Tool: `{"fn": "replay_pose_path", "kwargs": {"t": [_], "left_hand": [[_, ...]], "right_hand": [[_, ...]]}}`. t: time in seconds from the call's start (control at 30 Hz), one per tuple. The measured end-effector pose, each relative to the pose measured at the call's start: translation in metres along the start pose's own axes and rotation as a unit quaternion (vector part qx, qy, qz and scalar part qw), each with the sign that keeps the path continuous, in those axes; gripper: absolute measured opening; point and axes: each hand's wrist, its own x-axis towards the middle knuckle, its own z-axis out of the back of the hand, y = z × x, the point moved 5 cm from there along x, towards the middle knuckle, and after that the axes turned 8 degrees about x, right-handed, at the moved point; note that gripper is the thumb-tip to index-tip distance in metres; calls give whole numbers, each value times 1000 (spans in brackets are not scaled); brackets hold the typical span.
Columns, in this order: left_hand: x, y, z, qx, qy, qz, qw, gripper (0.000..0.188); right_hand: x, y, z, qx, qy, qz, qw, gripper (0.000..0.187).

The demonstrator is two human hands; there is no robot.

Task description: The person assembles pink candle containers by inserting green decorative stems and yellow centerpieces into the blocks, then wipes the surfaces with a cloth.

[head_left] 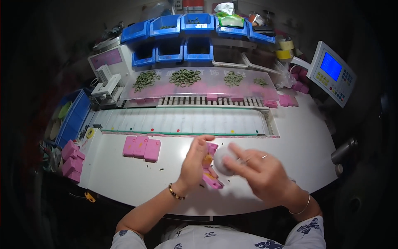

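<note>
As I view the bench from my remote station, I count two bare hands at work over its near middle. The left hand (192, 162) is curled around one pink piece (213, 181), held just above the white tabletop (112, 176); it shows two angled, blocky parts with yellowish patches inside, and whether they are joined I cannot tell. The right hand (267, 175) is drawn narrow, its fingers gripping one pale round object (220, 161) close beside the pink piece; motion blur keeps me from judging its material. One dark, gold-flecked beaded bracelet (175, 192) sits on the left wrist, one thin smooth bangle (304, 206) on the right. To the left I record three matte pink blocks (141, 147) side by side, flat and roughly rectangular. Beyond the long pale conveyor (186, 119), a translucent sheet (213, 85) bears four heaps of green rings (185, 77), the two left ones larger, the rightmost sparse. Above it I count eight glossy blue bins (166, 27), five in the upper row and three in the lower. One control panel (333, 74) with a rectangular blue screen stands at right, near two tape rolls (285, 54).
</note>
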Motion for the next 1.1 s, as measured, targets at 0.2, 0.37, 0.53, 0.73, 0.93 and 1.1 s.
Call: {"fn": "replay_pose_path", "kwargs": {"t": [0.2,0.37,0.53,0.73,0.93,1.1], "left_hand": [[-2,-34,-3,145,35,-232,961,42],[-3,-34,28,13,-95,-185,978,39],[19,-24,62,-166,-95,-19,981,44],[15,-2,40,-223,-43,75,971,25],[14,1,25,-106,15,-48,993,17],[0,-6,21,-53,43,-106,992,19]], "right_hand": [[6,31,-24,-56,37,23,997,46],[-22,3,-46,-28,125,-24,991,46],[-52,-41,-21,-107,74,-117,985,51],[-61,-71,-25,-175,84,-227,954,51],[-3,-52,-35,162,-64,-146,974,54],[19,-52,-67,437,-131,-215,864,28]]}}
